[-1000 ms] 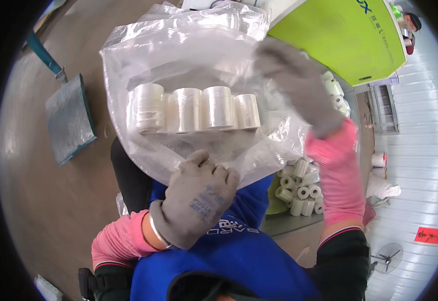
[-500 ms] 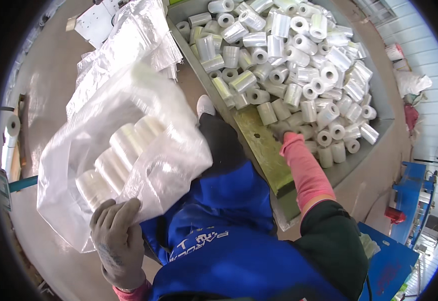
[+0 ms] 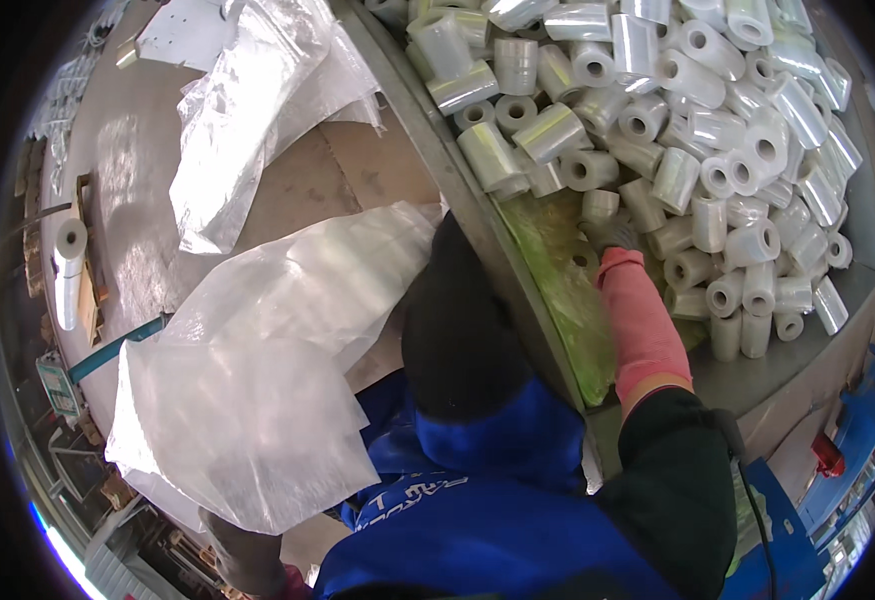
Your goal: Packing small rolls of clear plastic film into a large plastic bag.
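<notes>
My left hand [image 3: 244,556], in a grey glove, is at the lower left, its fingers mostly hidden behind the edge of a large clear plastic bag [image 3: 247,400] that it grips. The bag hangs in front of my left side, its cloudy wall hiding what is inside. My right hand [image 3: 612,234], gloved too, with a pink sleeve cuff, reaches into a grey metal bin [image 3: 477,215] on the right. Its fingers close around a small roll of clear film [image 3: 600,206] at the edge of the pile. Many similar film rolls [image 3: 702,130] lie heaped beyond it.
Yellow-green sheeting [image 3: 572,300] covers the bin's near-left floor. More clear plastic bags [image 3: 247,120] lie at the upper left. A large film roll [image 3: 69,260] stands at far left. Blue equipment [image 3: 777,530] is at the lower right.
The bag has swung lower and folded over, covering the rolls that showed inside it. My left hand has dropped behind the bag's edge. My right hand now has a roll at its fingers.
</notes>
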A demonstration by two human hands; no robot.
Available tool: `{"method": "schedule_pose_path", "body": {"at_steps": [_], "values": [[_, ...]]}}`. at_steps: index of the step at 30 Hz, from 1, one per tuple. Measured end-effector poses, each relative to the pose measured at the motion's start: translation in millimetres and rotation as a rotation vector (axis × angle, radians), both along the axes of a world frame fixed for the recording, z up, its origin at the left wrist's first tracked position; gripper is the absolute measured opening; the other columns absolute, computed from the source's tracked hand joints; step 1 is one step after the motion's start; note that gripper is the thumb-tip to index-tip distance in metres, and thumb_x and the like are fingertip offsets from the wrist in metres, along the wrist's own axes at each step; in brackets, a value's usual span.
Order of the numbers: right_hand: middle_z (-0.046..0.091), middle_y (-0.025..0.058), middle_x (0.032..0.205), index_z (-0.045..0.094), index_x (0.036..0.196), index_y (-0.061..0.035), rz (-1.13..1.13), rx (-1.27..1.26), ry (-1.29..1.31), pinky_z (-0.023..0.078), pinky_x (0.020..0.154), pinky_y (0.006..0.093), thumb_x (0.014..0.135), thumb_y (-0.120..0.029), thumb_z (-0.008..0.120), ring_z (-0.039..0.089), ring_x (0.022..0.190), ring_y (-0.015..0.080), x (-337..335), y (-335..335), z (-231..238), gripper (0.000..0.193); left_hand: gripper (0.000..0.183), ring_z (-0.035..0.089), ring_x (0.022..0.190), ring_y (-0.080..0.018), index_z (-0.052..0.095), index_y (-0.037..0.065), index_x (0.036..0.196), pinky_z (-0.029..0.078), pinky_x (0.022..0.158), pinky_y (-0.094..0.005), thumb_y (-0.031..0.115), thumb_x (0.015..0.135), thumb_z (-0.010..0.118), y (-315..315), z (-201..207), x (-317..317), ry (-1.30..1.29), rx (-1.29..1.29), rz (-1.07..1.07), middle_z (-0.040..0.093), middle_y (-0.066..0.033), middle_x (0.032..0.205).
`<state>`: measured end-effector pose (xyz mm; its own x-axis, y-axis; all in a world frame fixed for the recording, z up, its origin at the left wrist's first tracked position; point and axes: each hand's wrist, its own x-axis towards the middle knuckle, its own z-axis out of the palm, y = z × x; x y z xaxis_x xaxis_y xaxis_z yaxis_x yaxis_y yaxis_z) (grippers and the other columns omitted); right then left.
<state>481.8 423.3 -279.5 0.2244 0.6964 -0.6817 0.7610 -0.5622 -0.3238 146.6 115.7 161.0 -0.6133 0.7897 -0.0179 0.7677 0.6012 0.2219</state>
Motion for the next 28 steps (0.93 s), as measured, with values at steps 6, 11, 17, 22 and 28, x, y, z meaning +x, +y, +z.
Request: {"method": "schedule_pose_path", "body": {"at_steps": [6,11,17,22,28], "values": [[0.056,0.0151,0.115,0.045,0.126,-0.0004,-0.395,-0.401,0.701,0.046,0.090,0.0426,0.074,-0.042,0.070,0.056,0.103,0.0288,-36.2,-23.7,29.1,0.071,0.036,0.060,0.085,-0.0325,0.063,0.003,0.095,0.046,0.079,-0.0426,0.013,0.062,0.073,26.4,18.4,-6.9,-0.135,-0.169,-0.269,0.063,-0.0137,0.087],[0.051,0.0158,0.126,0.040,0.131,0.0041,-0.045,-0.171,1.432,0.038,0.102,0.0417,0.084,-0.030,0.060,0.051,0.116,0.0274,-15.9,-63.4,148.6,0.062,0.046,0.060,0.087,-0.0276,0.063,0.005,0.098,0.042,0.090,-0.0421,0.020,0.057,0.074,20.5,22.0,-1.8,-0.114,-0.071,-0.352,0.063,-0.0104,0.091],[0.049,0.0193,0.122,0.023,0.142,-0.0062,-0.140,0.026,1.885,0.055,0.064,0.0428,0.067,-0.044,0.077,0.061,0.085,0.0349,-109.2,-99.1,397.0,0.100,0.044,0.061,0.086,-0.0246,0.060,0.005,0.103,0.042,0.090,-0.0374,0.021,0.064,0.071,-12.9,11.1,-6.8,-0.038,0.130,-0.434,0.064,-0.0096,0.088],[0.052,0.0145,0.116,0.031,0.135,-0.0035,0.714,-0.195,1.561,0.049,0.082,0.0353,0.065,-0.025,0.074,0.056,0.102,0.0249,-185.6,-141.7,500.6,0.085,0.014,0.054,0.070,-0.0246,0.058,0.007,0.080,0.044,0.071,-0.0361,0.010,0.066,0.060,-38.4,-12.1,1.6,0.000,0.094,-0.505,0.057,-0.0069,0.070],[0.052,0.0290,0.121,0.032,0.132,0.0084,1.371,0.091,0.078,0.042,0.094,0.0357,0.073,-0.059,0.063,0.055,0.110,0.0370,-309.0,-174.5,476.6,0.095,0.011,0.058,0.074,-0.0212,0.058,0.005,0.075,0.045,0.075,-0.0326,0.009,0.065,0.058,-65.7,-11.8,-1.7,0.011,0.220,-0.550,0.060,-0.0066,0.070]]}}
